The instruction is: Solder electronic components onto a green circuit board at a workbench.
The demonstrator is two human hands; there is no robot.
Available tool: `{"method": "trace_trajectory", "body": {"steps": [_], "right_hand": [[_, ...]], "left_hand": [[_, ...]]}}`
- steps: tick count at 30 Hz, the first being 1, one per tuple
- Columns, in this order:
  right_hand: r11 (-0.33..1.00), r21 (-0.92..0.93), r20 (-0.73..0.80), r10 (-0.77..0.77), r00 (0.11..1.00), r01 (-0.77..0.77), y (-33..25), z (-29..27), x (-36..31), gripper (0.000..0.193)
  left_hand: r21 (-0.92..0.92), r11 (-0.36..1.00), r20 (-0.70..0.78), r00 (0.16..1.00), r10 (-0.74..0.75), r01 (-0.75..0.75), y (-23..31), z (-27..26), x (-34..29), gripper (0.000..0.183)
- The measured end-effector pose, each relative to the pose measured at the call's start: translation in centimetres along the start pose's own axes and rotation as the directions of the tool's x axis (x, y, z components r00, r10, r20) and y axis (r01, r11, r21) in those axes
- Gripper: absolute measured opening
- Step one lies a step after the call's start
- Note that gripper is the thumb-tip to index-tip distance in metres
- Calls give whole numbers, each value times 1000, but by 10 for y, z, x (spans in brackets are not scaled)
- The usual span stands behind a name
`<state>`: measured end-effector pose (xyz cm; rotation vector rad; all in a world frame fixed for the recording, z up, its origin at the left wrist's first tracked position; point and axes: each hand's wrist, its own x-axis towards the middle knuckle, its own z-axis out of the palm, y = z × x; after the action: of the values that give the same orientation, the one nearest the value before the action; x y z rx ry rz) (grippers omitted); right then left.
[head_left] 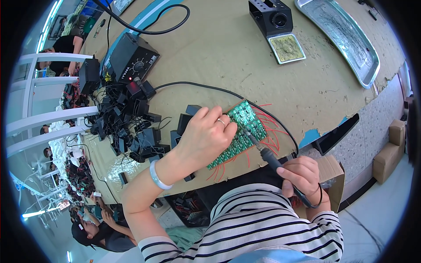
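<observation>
A green circuit board panel (pixel 247 115) lies at a slant on the worktable, with thin red wires (pixel 275 139) sticking out along its right and lower edges. My right hand (pixel 301 176) is closed around the dark handle of a soldering iron (pixel 271 158). The iron's metal tip points up and left, at the board's surface near my left fingertips. Over the board's left part, my left hand (pixel 209 133) is closed with fingers bent in a pinch. Whatever those fingers hold is hidden. The iron's black cord loops behind the board to a soldering station (pixel 131 59).
Many small black cases with cables (pixel 131 116) are heaped at the left. Farther back stand a black iron holder (pixel 272 19) with a yellowish sponge tray (pixel 287 48) and a long metal tray (pixel 346 37). A cardboard box (pixel 332 175) sits below the table's right edge. Other people work at the left.
</observation>
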<state>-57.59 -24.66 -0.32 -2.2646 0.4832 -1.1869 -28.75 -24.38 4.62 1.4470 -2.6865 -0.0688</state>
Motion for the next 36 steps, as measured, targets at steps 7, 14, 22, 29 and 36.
{"method": "trace_trajectory", "body": {"steps": [7,14,22,29,36], "right_hand": [[999,-1,29,-36,999,36,4,7,3,27],[981,-113,62,-150,987,156,0,12,4,23],[909,-247,230,-282,931,336,-5,13,6,25],[968,-175,72,-170,983,180,-5,-13,-12,33],[979,-204,-29,2,1000,-8,-14,-21,-15,33]], "left_hand": [[31,999,3,999,-33,33,2,-1,-1,11],[39,999,14,1000,-20,20,4,-3,0,9],[72,995,55,995,-79,75,11,-3,3,6],[7,996,35,995,-89,89,9,-2,2,7],[-7,995,56,993,-102,102,9,-3,2,9]]}}
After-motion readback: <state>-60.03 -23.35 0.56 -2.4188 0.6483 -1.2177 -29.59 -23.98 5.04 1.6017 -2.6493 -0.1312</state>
